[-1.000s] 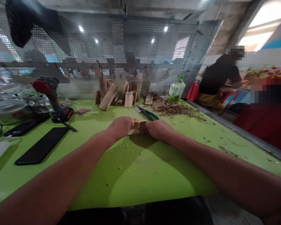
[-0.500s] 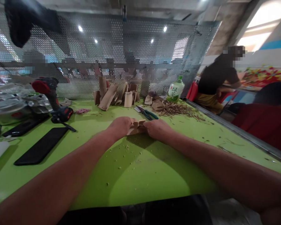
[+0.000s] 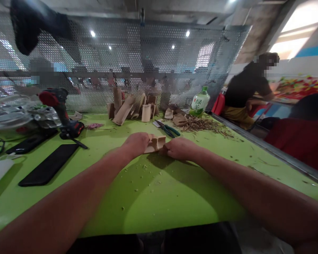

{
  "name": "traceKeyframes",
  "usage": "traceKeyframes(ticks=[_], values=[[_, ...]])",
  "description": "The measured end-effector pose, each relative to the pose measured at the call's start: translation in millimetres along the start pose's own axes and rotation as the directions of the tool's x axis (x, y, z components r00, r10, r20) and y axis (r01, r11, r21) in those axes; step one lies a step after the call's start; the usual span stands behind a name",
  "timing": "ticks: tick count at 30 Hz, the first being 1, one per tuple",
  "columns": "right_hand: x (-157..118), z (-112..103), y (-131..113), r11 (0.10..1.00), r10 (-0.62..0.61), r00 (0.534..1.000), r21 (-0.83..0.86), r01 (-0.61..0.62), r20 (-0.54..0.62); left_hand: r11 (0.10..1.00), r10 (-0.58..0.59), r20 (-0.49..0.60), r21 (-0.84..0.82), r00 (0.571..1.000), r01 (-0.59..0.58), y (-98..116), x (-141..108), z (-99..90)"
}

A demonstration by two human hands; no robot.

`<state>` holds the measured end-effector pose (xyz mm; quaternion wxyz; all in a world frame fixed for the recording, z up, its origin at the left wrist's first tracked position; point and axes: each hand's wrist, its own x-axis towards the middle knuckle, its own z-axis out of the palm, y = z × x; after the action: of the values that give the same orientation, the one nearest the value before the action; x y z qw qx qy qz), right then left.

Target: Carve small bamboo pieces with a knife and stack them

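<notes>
My left hand (image 3: 138, 144) is closed round the left end of a short, pale tan, curved piece that looks like wood or bamboo (image 3: 156, 144). The piece is held low above the green tabletop, with a notch or split near its middle. Just right of it, my right hand (image 3: 182, 149) has its fingers curled together. Whatever may be between those fingertips is too small and dark to make out. Pale crumbs (image 3: 144, 169) lie scattered below the piece. Behind it rests a pair of pliers with dark green handles (image 3: 171, 130).
At the back stand several tan curved slats (image 3: 124, 110). A pile of brown shavings (image 3: 201, 125) lies near a green-capped bottle (image 3: 199, 102). To the left are a cordless drill (image 3: 59, 109), a black flat slab (image 3: 49, 165) and plastic tubs (image 3: 12, 124). Another person (image 3: 247, 84) sits at right.
My right hand has shifted slightly right, off the piece's right end, showing more of it. My left hand keeps its grip. The view has shifted slightly.
</notes>
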<state>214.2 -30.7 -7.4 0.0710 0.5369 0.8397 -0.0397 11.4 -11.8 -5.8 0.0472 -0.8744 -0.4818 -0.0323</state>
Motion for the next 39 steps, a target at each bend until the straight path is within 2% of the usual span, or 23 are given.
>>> traceKeyframes(ticks=[3,6,13,18,28,35,39], values=[[-2.0,2.9,2.6,0.999,0.024,0.996,0.037,-0.021,-0.086,1.000,0.004,0.001,0.018,1.000,-0.004,0.2,0.2,-0.3],[-1.8,6.7,2.6,0.998,0.054,0.986,-0.023,-0.058,-0.155,1.000,0.008,-0.018,0.005,1.000,-0.007,1.5,-0.3,-1.9],[0.1,4.2,-5.6,0.994,0.080,0.969,-0.051,-0.095,-0.234,0.999,0.010,-0.015,-0.040,1.000,-0.011,-0.7,1.1,-0.7],[0.7,3.1,-7.8,0.992,0.086,0.982,-0.074,-0.100,-0.168,0.997,-0.017,-0.010,-0.079,1.000,0.016,-0.7,1.2,-1.2],[10.4,0.2,-3.0,0.999,0.010,0.995,-0.043,-0.014,-0.098,0.992,-0.023,0.016,-0.123,1.000,0.025,0.8,0.4,-3.1],[11.7,10.5,-1.9,0.999,0.040,0.995,-0.032,-0.043,-0.093,0.996,-0.045,0.023,-0.074,0.999,0.047,4.7,-0.6,-7.3],[11.2,7.0,0.9,0.999,0.000,0.998,-0.044,-0.003,-0.060,0.998,-0.028,0.000,-0.051,1.000,0.028,3.9,-0.7,-6.0]])
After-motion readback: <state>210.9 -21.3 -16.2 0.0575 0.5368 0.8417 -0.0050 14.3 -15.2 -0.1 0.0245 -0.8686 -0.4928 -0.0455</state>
